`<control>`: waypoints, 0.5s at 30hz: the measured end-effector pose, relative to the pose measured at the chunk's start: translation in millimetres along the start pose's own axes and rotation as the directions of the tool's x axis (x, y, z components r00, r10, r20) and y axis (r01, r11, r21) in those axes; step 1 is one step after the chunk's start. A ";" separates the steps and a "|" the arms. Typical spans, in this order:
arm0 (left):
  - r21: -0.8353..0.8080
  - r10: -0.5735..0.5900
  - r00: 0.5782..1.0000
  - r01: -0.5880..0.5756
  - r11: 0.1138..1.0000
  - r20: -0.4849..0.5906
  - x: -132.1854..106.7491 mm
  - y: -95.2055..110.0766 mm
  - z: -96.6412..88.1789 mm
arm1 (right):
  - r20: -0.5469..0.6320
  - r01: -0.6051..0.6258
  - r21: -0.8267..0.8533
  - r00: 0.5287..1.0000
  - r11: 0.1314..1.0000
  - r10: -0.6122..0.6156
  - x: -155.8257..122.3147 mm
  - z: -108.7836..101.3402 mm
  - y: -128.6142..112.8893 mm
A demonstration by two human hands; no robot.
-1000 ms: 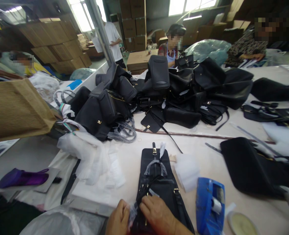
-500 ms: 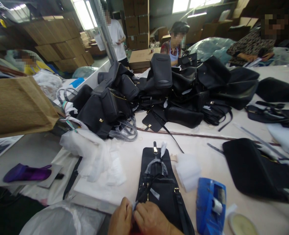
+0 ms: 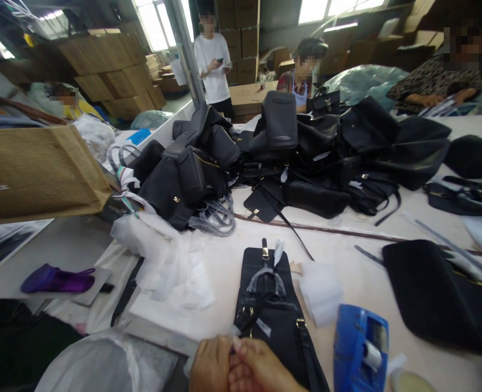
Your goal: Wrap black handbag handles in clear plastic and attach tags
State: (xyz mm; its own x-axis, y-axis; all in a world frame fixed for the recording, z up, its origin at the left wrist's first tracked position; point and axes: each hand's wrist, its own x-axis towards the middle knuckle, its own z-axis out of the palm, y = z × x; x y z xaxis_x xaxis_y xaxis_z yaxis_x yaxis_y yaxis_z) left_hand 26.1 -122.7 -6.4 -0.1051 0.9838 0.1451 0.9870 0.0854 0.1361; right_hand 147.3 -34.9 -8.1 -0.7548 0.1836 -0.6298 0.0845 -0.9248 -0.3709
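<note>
Right hand (image 3: 263, 363) turns inward to meet left hand (image 3: 212, 362) at the black bag (image 3: 284, 337)

Compared with one second ago, the right hand is no longer spread over the bag's front; it touches the left hand, both at about eight o'clock from the bag's middle. The left hand shows only its back, so I cannot tell if it grips something. The right hand has curled fingers, thumb toward the left hand; what it pinches, if anything, I cannot tell.

The bag lies flat on the pale table (image 3: 361, 280), which probably keeps it steady without holding. Its arched handle (image 3: 267, 277) is wrapped in wrinkled clear film, likely against scratches. At two o'clock lie thin, soft white sheets (image 3: 322, 294); between three and four o'clock is a scuffed blue tape dispenser (image 3: 355, 354), perhaps both placed for easy reach. At twelve o'clock, smooth, boxy bags (image 3: 279, 130) are heaped, slumping over each other.
</note>
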 end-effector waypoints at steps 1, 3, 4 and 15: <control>-0.006 -0.005 1.000 0.005 1.000 0.007 -2.5 1.9 1.2 | -0.009 0.003 -0.002 1.000 1.000 -0.003 1.2 2.4 -1.2; -0.005 -0.042 0.999 0.042 0.999 -0.001 -8.6 6.0 5.1 | -0.042 0.016 -0.035 0.999 0.999 -0.018 4.1 6.0 -2.6; -0.008 -0.070 0.997 0.069 0.998 -0.015 -11.8 7.9 7.7 | -0.064 0.027 -0.047 0.997 0.999 -0.030 6.1 7.4 -2.6; -0.399 -0.386 0.890 0.454 0.797 0.242 -45.7 -8.6 0.8 | -0.175 0.243 -0.106 0.950 0.964 -0.259 19.8 10.3 -7.3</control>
State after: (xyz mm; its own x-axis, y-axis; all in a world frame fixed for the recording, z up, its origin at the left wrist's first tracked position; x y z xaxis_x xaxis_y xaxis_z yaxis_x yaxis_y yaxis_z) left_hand 22.5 -168.3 -15.0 -0.4455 0.8808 -0.1606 0.6902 0.4521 0.5650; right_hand 125.1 -27.9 -10.8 -0.6254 0.4718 -0.6216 -0.0328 -0.8118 -0.5831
